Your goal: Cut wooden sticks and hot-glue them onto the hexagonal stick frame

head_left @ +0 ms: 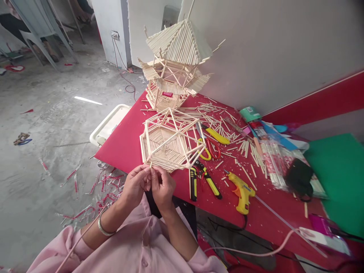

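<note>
My left hand and my right hand meet in front of my chest, at the near edge of the table, with fingertips pinched together. Between them the tip of a small wooden stick shows; the rest is hidden by my fingers. Just beyond my fingertips sits a many-sided frame of wooden sticks with a floor of sticks laid in rings. Behind it stands a taller stick pagoda model with tiered roofs.
Right of the frame lie yellow-and-black pliers, scissors, a yellow utility knife and a yellow glue gun. Loose sticks litter the red table. Packaged sticks are farther right. A pink cable crosses nearby.
</note>
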`<state>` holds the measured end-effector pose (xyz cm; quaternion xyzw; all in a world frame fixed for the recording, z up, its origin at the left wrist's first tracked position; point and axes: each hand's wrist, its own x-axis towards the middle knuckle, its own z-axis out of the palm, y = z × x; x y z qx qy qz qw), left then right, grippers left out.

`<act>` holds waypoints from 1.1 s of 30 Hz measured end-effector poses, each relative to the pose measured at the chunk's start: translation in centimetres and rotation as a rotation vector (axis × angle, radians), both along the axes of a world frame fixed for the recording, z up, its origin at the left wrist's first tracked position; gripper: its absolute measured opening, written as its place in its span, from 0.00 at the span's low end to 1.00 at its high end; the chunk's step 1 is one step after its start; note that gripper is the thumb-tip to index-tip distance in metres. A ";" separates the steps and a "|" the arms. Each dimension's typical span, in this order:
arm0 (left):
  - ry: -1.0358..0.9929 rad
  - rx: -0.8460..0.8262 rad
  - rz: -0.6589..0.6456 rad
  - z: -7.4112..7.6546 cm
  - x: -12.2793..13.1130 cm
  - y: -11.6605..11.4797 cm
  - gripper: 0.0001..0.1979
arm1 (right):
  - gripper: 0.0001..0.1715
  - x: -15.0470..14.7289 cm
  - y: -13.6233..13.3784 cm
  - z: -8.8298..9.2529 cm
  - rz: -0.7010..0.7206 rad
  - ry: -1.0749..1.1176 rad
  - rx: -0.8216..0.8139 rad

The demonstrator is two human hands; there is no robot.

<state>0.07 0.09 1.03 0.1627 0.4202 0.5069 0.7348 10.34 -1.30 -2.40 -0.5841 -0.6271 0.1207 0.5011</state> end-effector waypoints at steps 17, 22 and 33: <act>0.005 -0.011 0.002 0.1 0.1 0.0 0.13 | 0.07 0.0 0.0 -0.2 0.009 0.011 -0.006; -0.005 -0.006 -0.003 -0.1 0.0 0.0 0.13 | 0.07 0.0 0.0 -0.2 0.011 0.009 -0.003; -0.002 -0.003 -0.010 -0.3 0.0 -0.1 0.13 | 0.08 0.0 0.0 0.0 0.000 -0.006 -0.008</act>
